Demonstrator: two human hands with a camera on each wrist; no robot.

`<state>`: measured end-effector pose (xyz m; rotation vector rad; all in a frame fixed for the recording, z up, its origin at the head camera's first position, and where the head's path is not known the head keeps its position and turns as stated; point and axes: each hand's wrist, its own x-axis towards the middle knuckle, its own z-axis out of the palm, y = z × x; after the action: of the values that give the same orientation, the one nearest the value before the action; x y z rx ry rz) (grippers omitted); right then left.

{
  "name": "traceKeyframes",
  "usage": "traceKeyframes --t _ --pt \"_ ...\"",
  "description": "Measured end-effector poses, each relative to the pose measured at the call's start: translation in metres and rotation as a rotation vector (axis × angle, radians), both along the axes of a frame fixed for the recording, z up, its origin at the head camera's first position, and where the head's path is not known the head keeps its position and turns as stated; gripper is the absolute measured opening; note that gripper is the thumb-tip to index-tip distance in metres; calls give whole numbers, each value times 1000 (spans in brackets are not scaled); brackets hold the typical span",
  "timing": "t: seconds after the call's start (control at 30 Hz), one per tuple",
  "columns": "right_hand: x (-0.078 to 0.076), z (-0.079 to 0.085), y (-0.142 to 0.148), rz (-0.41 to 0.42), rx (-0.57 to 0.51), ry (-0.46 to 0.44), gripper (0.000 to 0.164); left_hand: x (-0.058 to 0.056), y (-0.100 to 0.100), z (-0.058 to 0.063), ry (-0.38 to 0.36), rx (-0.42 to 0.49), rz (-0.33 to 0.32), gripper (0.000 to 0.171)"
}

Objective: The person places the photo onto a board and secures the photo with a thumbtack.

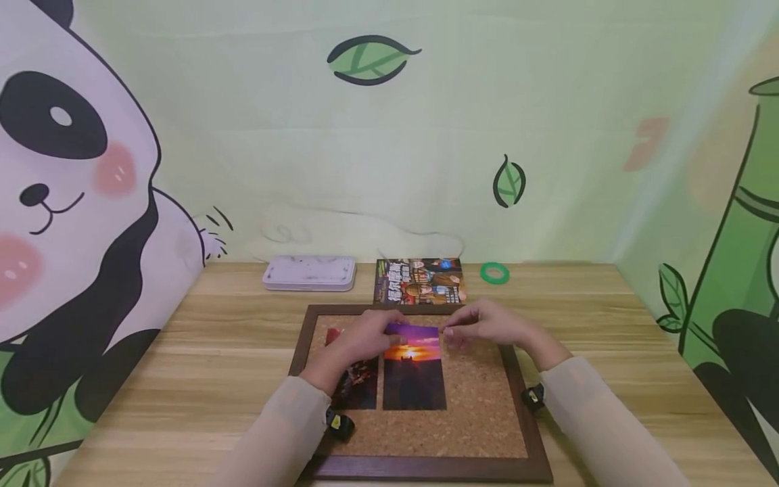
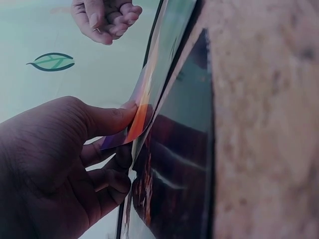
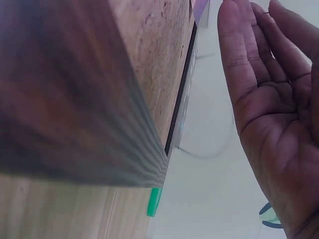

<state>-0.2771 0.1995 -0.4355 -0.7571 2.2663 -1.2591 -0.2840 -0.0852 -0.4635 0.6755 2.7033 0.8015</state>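
My left hand [image 1: 371, 335] pinches the upper left edge of a sunset photo [image 1: 415, 379], thumb on its face; the left wrist view shows this corner bent up from the cork. The photo lies upright on a brown-framed corkboard [image 1: 471, 412]. Beside it on the left is a darker photo [image 1: 364, 385], partly covered by my left hand and forearm. Just off the photo's upper right corner, my right hand [image 1: 487, 323] pinches a tiny thin pin [image 2: 97, 30] between thumb and fingertip. The pin's head cannot be made out.
Behind the board, a white tin case [image 1: 309, 272] lies at the left, a colourful booklet [image 1: 418, 281] in the middle, and a green tape roll [image 1: 495, 272] at the right. The wooden table [image 1: 243, 345] meets a panda-printed backdrop [image 1: 341, 169].
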Motion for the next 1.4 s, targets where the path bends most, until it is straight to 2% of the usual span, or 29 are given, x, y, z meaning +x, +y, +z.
traceKeyframes --t 0.43,0.63,0.73,0.87,1.03,1.2,1.4 --pt "1 1 1 55 -108 -51 21 2 0 3 12 -11 -2 36" --pt "-2 1 0 66 -141 -64 24 5 0 4 118 -105 -41 32" --pt "-3 1 -3 59 -140 -68 27 6 0 3 138 -141 -49 31" --pt "-5 0 -6 63 -146 -63 29 5 1 2 121 -147 -52 32" --pt "-7 -2 -6 52 -136 -73 29 5 -2 2 115 -112 -79 34" --pt "-10 -4 -10 25 -82 -87 29 6 -8 7 77 -82 -123 43" --pt "-18 -2 -26 25 10 -38 21 7 -10 14 47 -104 -129 59"
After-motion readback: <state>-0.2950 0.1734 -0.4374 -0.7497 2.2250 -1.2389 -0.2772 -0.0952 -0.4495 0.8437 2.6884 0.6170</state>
